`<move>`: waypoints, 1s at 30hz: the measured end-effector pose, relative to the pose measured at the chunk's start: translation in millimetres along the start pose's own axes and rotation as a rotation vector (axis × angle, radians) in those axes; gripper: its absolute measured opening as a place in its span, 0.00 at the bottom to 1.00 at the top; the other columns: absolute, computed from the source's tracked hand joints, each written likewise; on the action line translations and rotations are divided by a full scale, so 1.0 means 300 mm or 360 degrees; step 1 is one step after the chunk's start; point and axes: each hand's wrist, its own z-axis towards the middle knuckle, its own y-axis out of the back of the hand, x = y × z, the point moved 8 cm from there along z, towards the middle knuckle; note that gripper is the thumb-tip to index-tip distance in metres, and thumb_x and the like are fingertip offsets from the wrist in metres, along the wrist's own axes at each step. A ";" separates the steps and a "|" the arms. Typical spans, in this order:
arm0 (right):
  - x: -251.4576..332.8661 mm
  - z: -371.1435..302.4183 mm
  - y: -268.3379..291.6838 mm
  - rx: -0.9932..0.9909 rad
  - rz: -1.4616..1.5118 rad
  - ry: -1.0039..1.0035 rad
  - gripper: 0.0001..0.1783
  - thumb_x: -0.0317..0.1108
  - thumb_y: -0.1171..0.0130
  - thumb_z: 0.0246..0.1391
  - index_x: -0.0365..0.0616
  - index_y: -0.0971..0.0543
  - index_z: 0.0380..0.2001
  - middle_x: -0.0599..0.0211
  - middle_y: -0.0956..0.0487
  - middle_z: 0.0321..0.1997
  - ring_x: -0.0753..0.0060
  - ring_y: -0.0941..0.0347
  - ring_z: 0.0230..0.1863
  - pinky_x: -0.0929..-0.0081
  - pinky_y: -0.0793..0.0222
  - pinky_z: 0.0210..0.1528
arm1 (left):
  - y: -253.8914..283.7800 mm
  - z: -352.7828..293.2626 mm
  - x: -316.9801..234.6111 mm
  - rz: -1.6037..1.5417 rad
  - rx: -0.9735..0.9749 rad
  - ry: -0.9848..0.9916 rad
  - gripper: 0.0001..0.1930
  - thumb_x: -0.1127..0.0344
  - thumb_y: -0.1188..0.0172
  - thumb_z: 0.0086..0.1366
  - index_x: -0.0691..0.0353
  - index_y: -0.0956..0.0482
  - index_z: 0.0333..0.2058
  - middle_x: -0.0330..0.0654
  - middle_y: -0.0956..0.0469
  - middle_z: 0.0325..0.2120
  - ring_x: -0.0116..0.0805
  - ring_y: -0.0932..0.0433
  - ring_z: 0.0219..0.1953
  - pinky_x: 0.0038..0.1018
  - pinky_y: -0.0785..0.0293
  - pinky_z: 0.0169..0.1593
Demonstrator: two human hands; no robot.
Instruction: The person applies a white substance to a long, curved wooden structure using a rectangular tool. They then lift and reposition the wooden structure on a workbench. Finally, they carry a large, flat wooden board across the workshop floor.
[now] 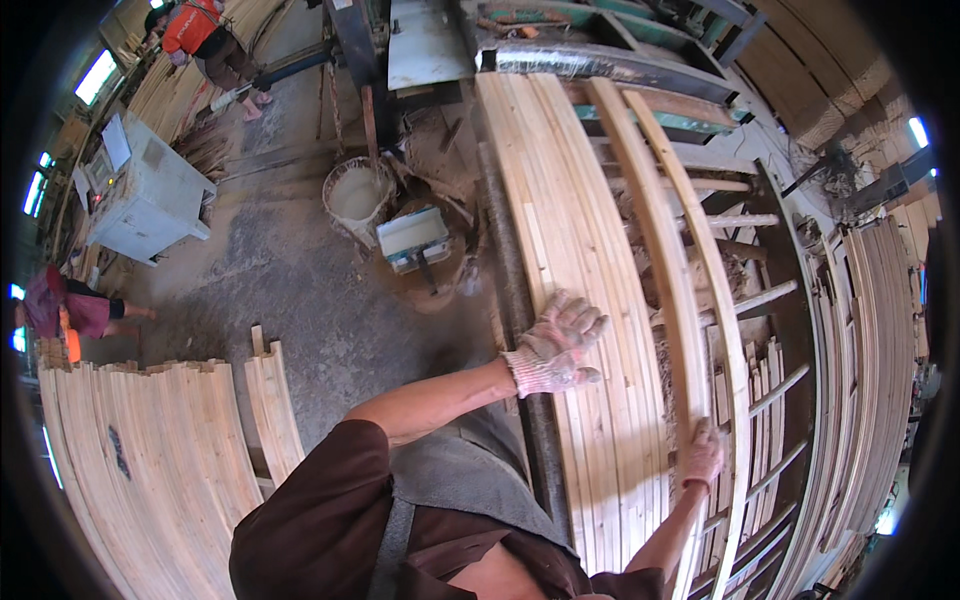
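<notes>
My left hand (558,345), in a pale knitted glove stained pink, lies with spread fingers on a row of light wooden strips (590,250) set edge to edge. To the right, a separate long wooden strip (668,260) runs lengthwise beside the row, with a gap between them. Against this strip's right side, my gloved right hand (703,455) is closed on its edge; the fingertips are partly hidden. A thinner wooden strip (715,270) lies just right of that hand. Both loose strips rest across the bars of a metal rack.
Rack crossbars (765,297) extend rightward toward stacked boards (880,370). Left of the row stand a bucket (357,192) and a white rectangular container (412,238). More boards (150,440) are stacked at lower left. A control cabinet (150,190) and two other people are farther left.
</notes>
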 end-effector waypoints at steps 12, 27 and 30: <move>0.116 -0.104 0.040 -0.0030 0.0522 -0.0171 0.33 0.62 0.54 0.67 0.43 0.16 0.44 0.41 0.18 0.41 0.37 0.21 0.44 0.47 0.26 0.48 | 0.043 -0.029 0.005 -0.0226 -0.0403 -0.0028 0.52 0.29 0.47 0.61 0.62 0.44 0.72 0.50 0.41 0.72 0.51 0.48 0.75 0.52 0.67 0.77; 2.096 0.069 -0.076 0.0955 0.1269 0.0406 0.28 0.49 0.50 0.67 0.45 0.26 0.63 0.50 0.19 0.57 0.47 0.22 0.56 0.61 0.30 0.60 | -0.248 -0.853 0.959 -0.0785 -0.0034 0.0677 0.12 0.61 0.43 0.66 0.56 0.17 0.43 0.48 0.18 0.46 0.51 0.20 0.50 0.36 0.23 0.53; 2.440 0.220 -0.376 0.0807 0.0857 0.0804 0.27 0.48 0.48 0.64 0.38 0.24 0.57 0.50 0.20 0.58 0.42 0.26 0.60 0.52 0.32 0.63 | -0.575 -1.481 1.180 -0.2024 -0.0034 0.2296 0.27 0.51 0.44 0.71 0.70 0.24 0.57 0.47 0.20 0.54 0.42 0.21 0.54 0.32 0.29 0.60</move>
